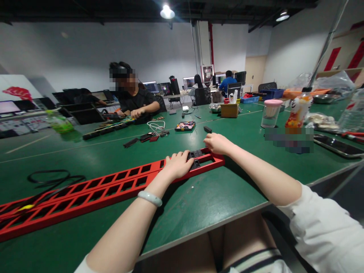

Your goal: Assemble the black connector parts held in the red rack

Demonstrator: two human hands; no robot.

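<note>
A long red plastic frame (93,191) with several rectangular slots lies across the green table (199,201), running from the left edge to the middle. My left hand (178,163) rests on top of its right end, fingers curled over a black insert (196,159) seated in a slot. My right hand (217,143) touches the far right corner of the frame beside that insert. A pale bangle sits on my left wrist.
A black cable (54,178) loops at the left. Small black parts (146,137), a white wire and a parts tray (184,126) lie mid-table. A person in black (136,100) works opposite. A pink-lidded jar (270,113), a snack bag and a phone (338,146) stand at the right.
</note>
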